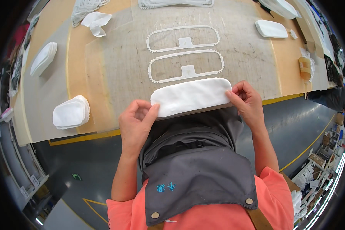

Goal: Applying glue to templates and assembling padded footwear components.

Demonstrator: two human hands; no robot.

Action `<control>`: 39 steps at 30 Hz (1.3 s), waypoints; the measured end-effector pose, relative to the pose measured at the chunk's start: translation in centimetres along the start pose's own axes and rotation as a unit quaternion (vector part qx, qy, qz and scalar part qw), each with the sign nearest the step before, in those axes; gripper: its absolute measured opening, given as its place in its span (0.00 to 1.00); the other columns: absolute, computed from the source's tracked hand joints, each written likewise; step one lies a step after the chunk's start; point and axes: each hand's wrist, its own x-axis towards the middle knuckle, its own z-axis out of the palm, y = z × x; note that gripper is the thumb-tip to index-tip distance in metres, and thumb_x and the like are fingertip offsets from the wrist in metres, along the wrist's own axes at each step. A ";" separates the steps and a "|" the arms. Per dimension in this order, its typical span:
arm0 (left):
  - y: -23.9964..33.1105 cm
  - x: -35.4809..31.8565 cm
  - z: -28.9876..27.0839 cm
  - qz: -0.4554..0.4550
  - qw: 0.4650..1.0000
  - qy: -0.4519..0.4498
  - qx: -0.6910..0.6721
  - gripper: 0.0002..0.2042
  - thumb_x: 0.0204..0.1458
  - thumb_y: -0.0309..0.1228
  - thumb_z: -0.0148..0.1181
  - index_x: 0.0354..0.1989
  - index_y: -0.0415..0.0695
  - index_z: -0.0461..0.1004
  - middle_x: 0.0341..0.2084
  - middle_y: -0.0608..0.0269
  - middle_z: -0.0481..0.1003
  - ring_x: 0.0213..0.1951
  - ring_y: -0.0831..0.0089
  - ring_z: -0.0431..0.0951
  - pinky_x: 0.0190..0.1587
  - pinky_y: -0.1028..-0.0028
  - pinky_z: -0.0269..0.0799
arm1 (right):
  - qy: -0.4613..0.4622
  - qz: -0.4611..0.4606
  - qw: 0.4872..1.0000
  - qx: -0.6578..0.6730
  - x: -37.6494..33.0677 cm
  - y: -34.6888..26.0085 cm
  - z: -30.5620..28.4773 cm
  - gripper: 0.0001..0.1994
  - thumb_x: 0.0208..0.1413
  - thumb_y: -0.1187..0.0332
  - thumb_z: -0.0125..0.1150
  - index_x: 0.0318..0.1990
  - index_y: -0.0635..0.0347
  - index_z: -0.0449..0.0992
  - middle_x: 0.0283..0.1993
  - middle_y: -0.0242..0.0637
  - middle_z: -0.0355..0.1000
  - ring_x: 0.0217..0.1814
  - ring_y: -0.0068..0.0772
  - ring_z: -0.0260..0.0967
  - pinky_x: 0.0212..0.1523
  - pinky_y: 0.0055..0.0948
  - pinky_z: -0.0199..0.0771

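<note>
A white oblong fabric pad with rounded ends lies at the near edge of the table. My left hand pinches its left end between thumb and fingers. The opposite end is gripped the same way by my right hand. Just beyond the pad is a flat white frame with toothed ends and a small tab on its near side. A second frame of the same shape lies behind it. The far parts of my fingers are partly hidden.
Stacks of white pads sit at the near left, further left and far right. More frames are piled at the far edge. A crumpled white piece lies far left, and a tape roll right.
</note>
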 end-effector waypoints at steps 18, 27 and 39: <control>-0.4 0.1 0.7 0.018 0.997 0.032 0.064 0.08 0.52 0.30 0.70 0.30 0.40 0.78 0.19 0.73 0.72 0.23 0.86 0.68 0.29 0.82 0.67 | 0.015 0.015 1.000 -0.013 -0.1 -0.1 0.4 0.10 0.56 0.66 0.69 0.32 0.60 0.75 0.25 0.22 0.66 0.27 0.13 0.58 0.30 0.16 0.62; -0.2 0.1 0.9 0.015 0.996 0.033 0.080 0.09 0.52 0.31 0.70 0.29 0.41 0.78 0.18 0.73 0.72 0.22 0.85 0.68 0.27 0.81 0.67 | 0.011 0.017 1.000 0.002 -0.1 0.1 0.4 0.10 0.57 0.67 0.69 0.32 0.60 0.74 0.25 0.22 0.66 0.27 0.11 0.58 0.29 0.15 0.62; -0.3 0.2 1.0 0.050 0.988 0.047 0.138 0.09 0.50 0.30 0.71 0.28 0.41 0.77 0.16 0.70 0.71 0.20 0.82 0.69 0.26 0.78 0.66 | 0.018 0.007 1.000 -0.014 0.2 0.1 0.4 0.09 0.56 0.68 0.69 0.31 0.62 0.74 0.25 0.23 0.66 0.25 0.13 0.57 0.28 0.16 0.61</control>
